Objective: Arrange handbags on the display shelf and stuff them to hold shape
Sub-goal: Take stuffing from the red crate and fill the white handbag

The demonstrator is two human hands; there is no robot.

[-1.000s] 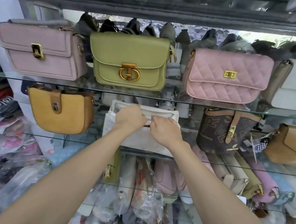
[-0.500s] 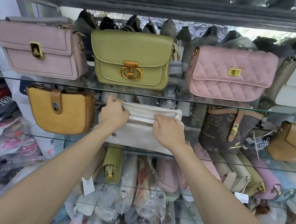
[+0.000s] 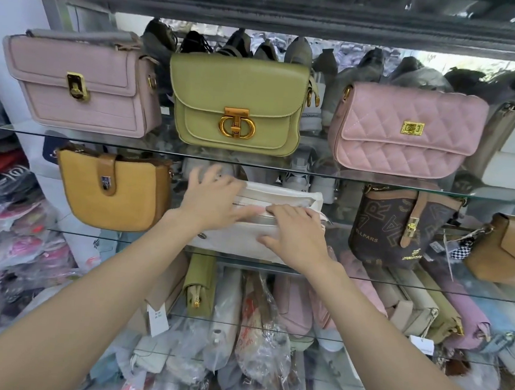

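Flat white fabric handbag with a top zipper [image 3: 257, 222], sitting on the middle glass shelf [image 3: 396, 282], between the mustard suede bucket bag with the tan strap [image 3: 113, 191] on the left and the dark brown monogram bucket bag [image 3: 397, 226] on the right. Zipper looks mostly shut; can't tell what's inside, though the body looks pretty flat, so probably light on stuffing.

Left hand [image 3: 212, 196] laid on the far top-left edge, fingers spread and mostly straight, pressing rather than gripping. Right hand [image 3: 293, 234] flat on the near front panel, fingers straight, thumb low, holding nothing.

Best bet for this step: keep both palms flat, nudge the bag square to the shelf edge, line up with the neighbours, avoid crushing the front panel. Worth going gentle so the glass doesn't get knocked.

Upper glass shelf [image 3: 86, 137]: pale pink boxy flap bag [image 3: 81, 88] far left, olive green saddle bag with a gold clasp [image 3: 235, 105] middle, pink quilted flap bag [image 3: 407, 132] right. Below: wrapped bags in plastic, contents unreadable.
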